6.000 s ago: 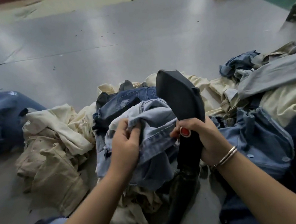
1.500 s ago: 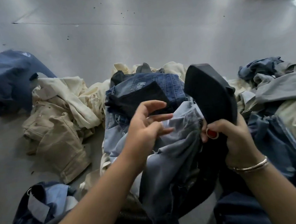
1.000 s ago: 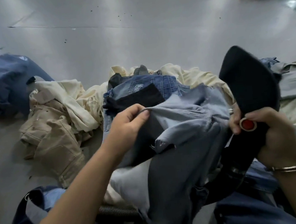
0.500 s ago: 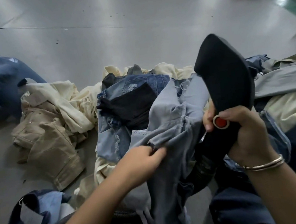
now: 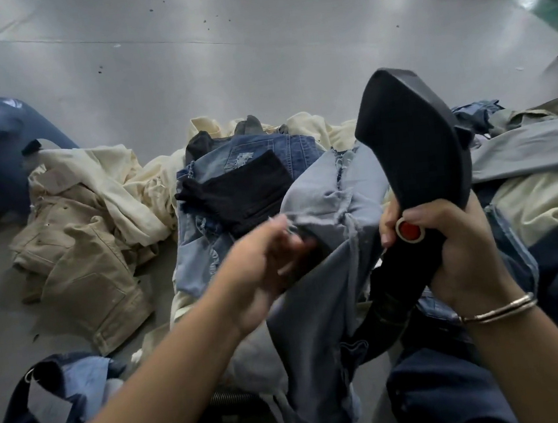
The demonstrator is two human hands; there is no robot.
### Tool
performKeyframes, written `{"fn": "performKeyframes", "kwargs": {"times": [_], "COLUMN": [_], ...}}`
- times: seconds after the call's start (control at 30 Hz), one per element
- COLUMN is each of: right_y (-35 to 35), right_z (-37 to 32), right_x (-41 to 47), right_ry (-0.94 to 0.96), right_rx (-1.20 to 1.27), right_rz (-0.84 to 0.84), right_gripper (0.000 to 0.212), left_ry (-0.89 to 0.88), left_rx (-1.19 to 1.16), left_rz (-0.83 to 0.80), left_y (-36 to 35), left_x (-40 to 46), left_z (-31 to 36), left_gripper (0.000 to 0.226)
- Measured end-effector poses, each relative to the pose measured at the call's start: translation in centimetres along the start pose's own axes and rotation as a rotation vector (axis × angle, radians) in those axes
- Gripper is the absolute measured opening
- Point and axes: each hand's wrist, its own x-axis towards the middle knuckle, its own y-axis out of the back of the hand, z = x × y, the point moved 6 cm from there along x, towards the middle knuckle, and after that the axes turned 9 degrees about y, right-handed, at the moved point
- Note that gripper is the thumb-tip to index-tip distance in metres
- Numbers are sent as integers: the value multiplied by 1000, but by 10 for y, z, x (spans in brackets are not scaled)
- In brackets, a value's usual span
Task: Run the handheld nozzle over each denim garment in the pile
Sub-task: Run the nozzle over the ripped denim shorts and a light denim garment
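Nozzle [image 5: 415, 148], black with a red button [image 5: 409, 230], stands tilted at 3 o'clock of centre, my right hand [image 5: 446, 245] clamped round its handle. My left hand [image 5: 262, 264] is blurred at centre; I cannot tell whether it grips the pale jeans [image 5: 325, 275] draped between both hands. More denim [image 5: 264, 151] lies at 12 o'clock, a tan jacket [image 5: 80, 263] on the floor [image 5: 254, 58] at 9.

Left hand [image 5: 269, 264] motion-blurred, its grip unreadable; nozzle [image 5: 417, 162] hose hidden under denim
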Motion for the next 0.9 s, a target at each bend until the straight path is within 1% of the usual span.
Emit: {"fn": "performKeyframes", "kwargs": {"times": [0.03,0.1,0.17,0.23,0.27,0.37,0.43,0.5,0.57,0.6,0.63,0.7,0.73,0.77,0.8,0.83,0.9], "right_y": [3,5,2,-3,-5,-7,-8,-10,-11,-12,-14,-19,-21,-20,-19,-17,-11], "right_z": [1,2,2,3,4,8,9,9,10,11,12,14,15,16,17,19,24], "right_x": [1,2,1,2,2,5,10,15,19,21,23,25,26,27,28,29,30], "right_ry": [-4,-16,-8,5,7,23,48,60,62,67,74,84,87,90,88,80,48], "right_rx": [-12,-2,27,43,48,60,65,71,87,95,101,89,60,23,-12,-38,-61], "right_rz": [18,40,40,19,13,49,78,95,114,120,120,93,80,72,69,68,72], "right_gripper": [35,34,25,19,20,28,22,9,6,8,9,12,17,22,25,24,19], "left_ry": [-54,-156,-192,-131,-95,-22,63,139,145,140,129,87,40,-13,-53,-61,-19], "left_rx": [-78,-149,-173,-173,-157,39,154,213,256,303,385,584,654,669,625,534,350], "left_rz": [-19,-113,-159,-135,-126,-115,-108,-98,-44,-33,-47,-96,-64,-7,46,75,45], "left_y": [5,9,11,9,8,8,11,12,13,13,11,6,7,9,14,18,23], "left_x": [-2,-12,-17,-15,-12,-8,-7,-5,-2,0,0,0,1,1,2,2,1], "left_z": [13,36,40,30,24,19,12,0,-7,-8,-10,-13,-12,-8,-3,1,5], "left_gripper": [25,29,23,21,23,32,49,64,74,74,69,44,29,19,21,27,35]}}
